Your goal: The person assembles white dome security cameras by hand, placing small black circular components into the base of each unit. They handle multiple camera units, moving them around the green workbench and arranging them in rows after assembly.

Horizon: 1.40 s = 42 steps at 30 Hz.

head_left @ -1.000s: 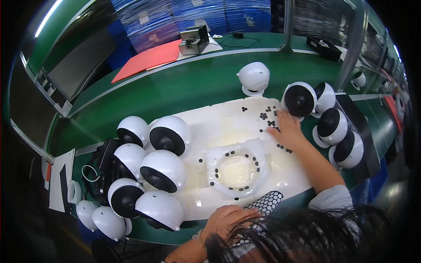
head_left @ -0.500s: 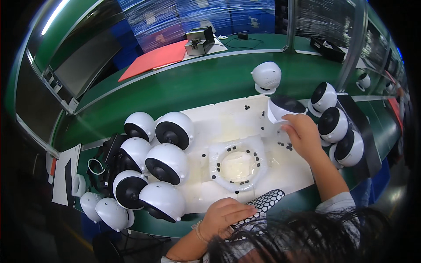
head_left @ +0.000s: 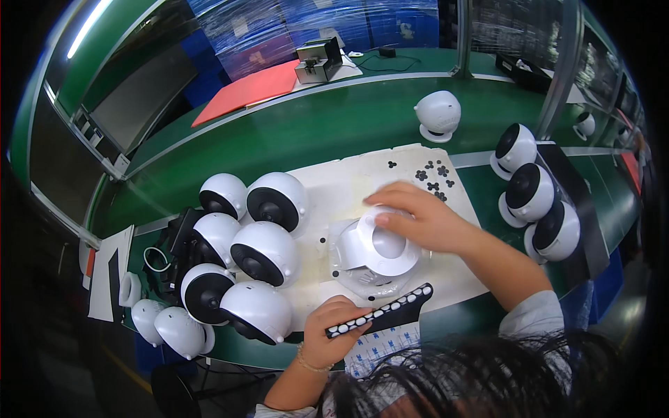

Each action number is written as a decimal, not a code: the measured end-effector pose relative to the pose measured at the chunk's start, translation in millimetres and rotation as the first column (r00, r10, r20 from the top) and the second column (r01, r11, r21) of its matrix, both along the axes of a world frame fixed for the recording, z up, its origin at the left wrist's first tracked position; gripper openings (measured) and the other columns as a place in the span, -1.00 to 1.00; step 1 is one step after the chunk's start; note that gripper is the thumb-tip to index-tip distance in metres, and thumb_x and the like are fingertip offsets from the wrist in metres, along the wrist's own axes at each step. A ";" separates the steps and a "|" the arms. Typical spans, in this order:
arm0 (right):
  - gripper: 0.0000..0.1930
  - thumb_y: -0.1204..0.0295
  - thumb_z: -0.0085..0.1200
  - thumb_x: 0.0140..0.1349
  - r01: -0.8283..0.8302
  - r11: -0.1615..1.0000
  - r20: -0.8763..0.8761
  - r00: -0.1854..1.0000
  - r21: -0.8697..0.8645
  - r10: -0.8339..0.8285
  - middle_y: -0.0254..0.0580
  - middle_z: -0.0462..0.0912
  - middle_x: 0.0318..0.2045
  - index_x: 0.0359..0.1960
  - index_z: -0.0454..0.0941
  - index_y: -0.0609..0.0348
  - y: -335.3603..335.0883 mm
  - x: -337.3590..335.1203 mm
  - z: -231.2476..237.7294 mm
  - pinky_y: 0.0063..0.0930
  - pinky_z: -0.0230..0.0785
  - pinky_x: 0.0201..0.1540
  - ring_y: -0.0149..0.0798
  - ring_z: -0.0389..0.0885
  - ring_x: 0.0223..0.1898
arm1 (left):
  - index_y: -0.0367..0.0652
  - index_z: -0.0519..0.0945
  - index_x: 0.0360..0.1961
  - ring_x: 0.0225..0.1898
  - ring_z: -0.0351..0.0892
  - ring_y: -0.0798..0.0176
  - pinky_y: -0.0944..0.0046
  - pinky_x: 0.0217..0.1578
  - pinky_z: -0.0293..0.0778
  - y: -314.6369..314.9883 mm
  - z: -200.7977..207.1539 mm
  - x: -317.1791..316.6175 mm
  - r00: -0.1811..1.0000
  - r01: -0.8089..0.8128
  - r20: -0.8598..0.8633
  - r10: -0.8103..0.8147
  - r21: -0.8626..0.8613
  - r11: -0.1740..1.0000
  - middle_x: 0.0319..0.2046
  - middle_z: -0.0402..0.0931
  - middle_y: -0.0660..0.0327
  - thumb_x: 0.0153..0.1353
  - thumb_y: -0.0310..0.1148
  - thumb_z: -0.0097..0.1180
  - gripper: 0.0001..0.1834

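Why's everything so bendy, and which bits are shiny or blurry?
In the head view, the table edges bow from wide-lens distortion; in the head view, the light tube glares and plastic wrap glints; in the head view, the right hand looks slightly blurred.

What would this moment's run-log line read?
left hand holds dotted black sheet | right hand at white device over padded ring | three black-faced devices at right

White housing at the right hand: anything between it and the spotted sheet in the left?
Nothing visible blocks the way; only the near edge of a translucent pad and a black dot lie between the white housing and spotted sheet.
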State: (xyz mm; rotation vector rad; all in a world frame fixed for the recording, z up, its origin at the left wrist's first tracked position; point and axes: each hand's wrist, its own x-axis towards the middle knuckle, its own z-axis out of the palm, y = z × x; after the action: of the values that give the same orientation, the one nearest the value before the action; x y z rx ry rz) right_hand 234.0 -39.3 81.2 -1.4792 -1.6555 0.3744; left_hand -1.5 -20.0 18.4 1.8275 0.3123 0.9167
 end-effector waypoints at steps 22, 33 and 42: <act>-0.82 0.47 0.20 -0.07 -0.410 0.871 0.296 0.896 0.271 0.330 -0.29 0.56 -0.25 -0.37 0.56 0.11 -65.9 6.3 -14.0 -0.41 0.38 -0.17 -0.23 0.53 -0.19 | -0.38 0.50 -0.56 -0.61 0.39 0.32 0.39 -0.58 0.29 -5.3 -5.1 -0.8 0.982 -0.187 -0.028 0.185 -0.170 0.968 -0.63 0.46 0.13 -0.13 -0.61 0.24 -0.87; -0.65 0.56 0.12 -0.07 -0.320 0.907 0.338 0.915 0.274 0.221 -0.35 0.52 -0.31 -0.17 0.49 -0.01 -64.7 -16.4 -17.3 -0.39 0.23 -0.15 -0.25 0.48 -0.21 | -0.34 0.51 -0.56 -0.64 0.43 0.23 0.36 -0.58 0.32 -4.8 -2.0 1.6 0.982 -0.178 -0.070 0.177 -0.018 0.984 -0.65 0.46 0.09 -0.20 -0.64 0.26 -0.84; -0.67 0.59 0.08 -0.05 -0.309 0.831 0.021 0.941 0.462 0.338 -0.26 0.53 -0.29 -0.18 0.51 0.02 -58.7 -31.1 -24.6 -0.33 0.27 -0.24 -0.19 0.48 -0.27 | -0.31 0.55 -0.51 -0.64 0.44 0.19 0.32 -0.58 0.31 -5.9 -0.8 6.1 0.983 -0.174 -0.040 0.179 0.102 0.979 -0.64 0.48 0.11 -0.21 -0.63 0.26 -0.83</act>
State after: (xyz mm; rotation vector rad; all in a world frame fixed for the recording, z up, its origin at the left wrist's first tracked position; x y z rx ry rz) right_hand 202.9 -98.1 56.6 -0.8262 -1.7948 0.1847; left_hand 4.7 -26.0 17.6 1.9382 0.4744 1.0257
